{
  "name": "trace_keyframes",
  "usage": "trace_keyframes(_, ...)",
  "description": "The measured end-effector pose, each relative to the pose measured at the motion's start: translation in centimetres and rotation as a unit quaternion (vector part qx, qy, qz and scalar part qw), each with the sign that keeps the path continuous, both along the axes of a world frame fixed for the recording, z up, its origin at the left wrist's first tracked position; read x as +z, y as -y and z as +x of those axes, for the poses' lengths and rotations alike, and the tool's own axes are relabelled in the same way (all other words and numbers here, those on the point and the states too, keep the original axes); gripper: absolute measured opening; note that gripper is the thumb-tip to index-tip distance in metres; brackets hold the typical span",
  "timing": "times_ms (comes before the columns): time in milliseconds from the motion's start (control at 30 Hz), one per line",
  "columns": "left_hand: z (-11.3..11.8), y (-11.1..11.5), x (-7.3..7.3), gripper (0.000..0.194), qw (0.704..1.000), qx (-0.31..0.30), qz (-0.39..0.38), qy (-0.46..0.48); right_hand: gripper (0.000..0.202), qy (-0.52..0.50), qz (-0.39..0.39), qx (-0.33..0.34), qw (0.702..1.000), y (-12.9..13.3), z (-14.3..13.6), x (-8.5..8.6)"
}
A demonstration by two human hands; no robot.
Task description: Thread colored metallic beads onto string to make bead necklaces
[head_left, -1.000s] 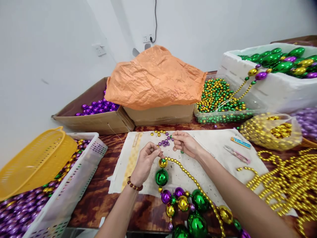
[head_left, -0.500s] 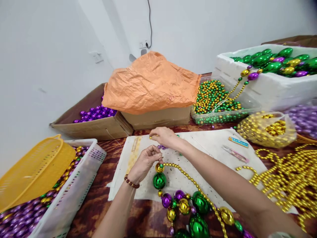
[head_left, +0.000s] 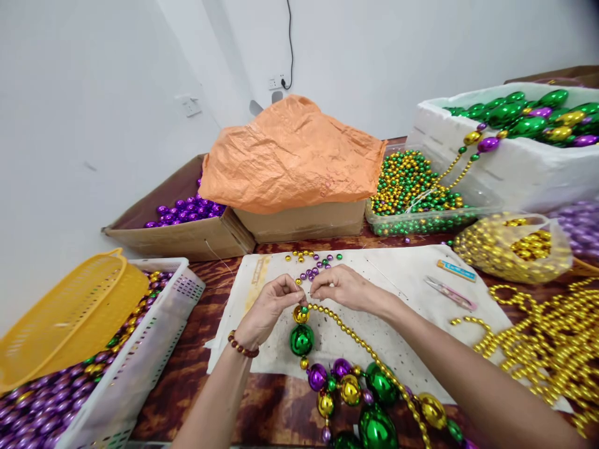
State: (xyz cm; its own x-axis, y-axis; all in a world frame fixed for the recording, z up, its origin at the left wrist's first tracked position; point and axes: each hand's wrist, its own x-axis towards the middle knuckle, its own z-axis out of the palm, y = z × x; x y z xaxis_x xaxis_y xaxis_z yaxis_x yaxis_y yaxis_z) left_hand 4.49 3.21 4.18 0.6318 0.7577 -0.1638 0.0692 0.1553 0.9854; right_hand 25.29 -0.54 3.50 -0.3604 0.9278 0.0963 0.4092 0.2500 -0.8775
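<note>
My left hand (head_left: 269,305), with a brown bead bracelet at the wrist, pinches the end of a bead necklace (head_left: 302,340). A thin thread shows faintly at its fingertips. A small green bead and a gold ball lie right below, then a large green ball. My right hand (head_left: 346,288) is closed in a pinch just right of the left fingertips; what it holds is too small to make out. By the left fingers is a small gold bead (head_left: 298,282). Loose small purple beads (head_left: 309,274) and gold beads (head_left: 300,255) lie on the white cloth (head_left: 402,349) beyond the hands.
Thread snips (head_left: 450,293) and an orange-and-blue packet (head_left: 456,270) lie on the cloth's right. Gold bead strands (head_left: 547,337) spread at right. A white basket (head_left: 154,337) stands left. Behind are a cardboard box (head_left: 187,234), a clear bin (head_left: 416,224) and a foam box (head_left: 449,156).
My right hand has come back from the far loose beads toward my left fingertips. The left hand keeps its pinch. The whole view has shifted slightly.
</note>
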Motion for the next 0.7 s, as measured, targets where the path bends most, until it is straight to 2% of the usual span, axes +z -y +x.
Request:
trace_keyframes(133,0.0,0.0,0.3,0.013,1.000,-0.011,0.016,-0.006,0.010,-0.016,0.021,0.060,0.998,0.1,0.4,0.5)
trace_keyframes(200,0.1,0.2,0.5,0.014,0.999,-0.011,0.033,-0.009,0.010,-0.091,-0.050,0.066,0.992,-0.2,0.3,0.4)
trace_keyframes(300,0.1,0.6,0.7,0.014,0.997,-0.003,0.079,-0.022,0.018,-0.197,-0.175,0.035,0.964,-0.8,-0.2,-0.2)
trace_keyframes(367,0.0,0.9,0.5,0.013,0.990,0.006,0.134,-0.046,0.020,-0.219,-0.209,0.017,0.953,-1.1,-0.8,-0.8)
trace_keyframes(433,-0.1,1.1,0.3,0.012,0.973,0.021,0.213,-0.084,0.019,-0.231,-0.223,0.009,0.947,-1.3,-1.3,-1.5)
trace_keyframes(567,-0.2,1.4,-0.6,0.011,0.920,0.057,0.364,-0.134,0.021,-0.270,-0.251,-0.007,0.930,-1.4,-1.9,-2.3)
trace_keyframes(700,0.1,1.7,-1.7,0.008,0.894,0.103,0.423,-0.108,0.023,-0.292,-0.272,-0.019,0.917,-1.6,-2.1,-2.4)
